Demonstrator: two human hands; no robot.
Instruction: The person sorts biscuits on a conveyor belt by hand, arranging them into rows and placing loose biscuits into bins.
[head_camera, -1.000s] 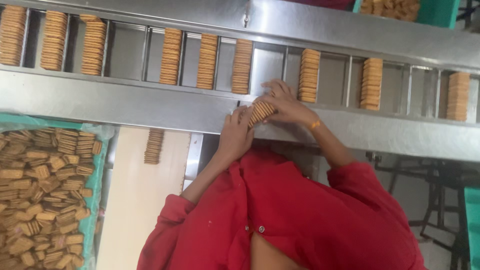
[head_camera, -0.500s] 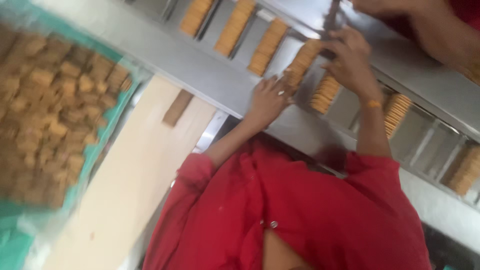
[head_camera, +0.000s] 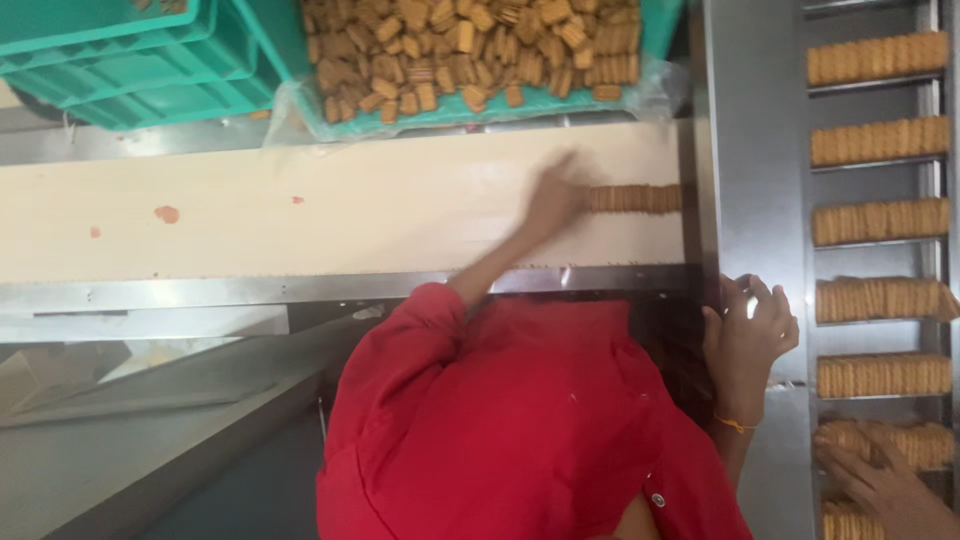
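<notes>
In the head view the left hand (head_camera: 553, 200) is reaching out over the cream belt (head_camera: 330, 215), blurred by motion, and its grip is lying against the near end of a short row of biscuits (head_camera: 636, 198) standing on edge; whether the fingers are closing around that row or only touching it cannot be told from the blur. The row is stretching away from the grip toward the steel frame (head_camera: 750, 140) at the belt's end. Beyond the left grip, past the far edge of the belt, a green crate (head_camera: 300, 60) lined with clear plastic is holding a loose heap of biscuits (head_camera: 470, 45), with empty green crates (head_camera: 120, 50) stacked beside it. The right hand (head_camera: 748, 335) is resting on the edge of the steel frame, its grip loosely curled and holding no biscuits, with an orange thread (head_camera: 735, 424) around the wrist. Just past the right grip, packed stacks of biscuits (head_camera: 880, 295) are lying in the separate slots of the metal channel. Near the right grip, at the lower corner, another person's hand (head_camera: 880, 485) is lying on one of those stacks. The red sleeve and shirt (head_camera: 520, 430) are filling the lower middle.
</notes>
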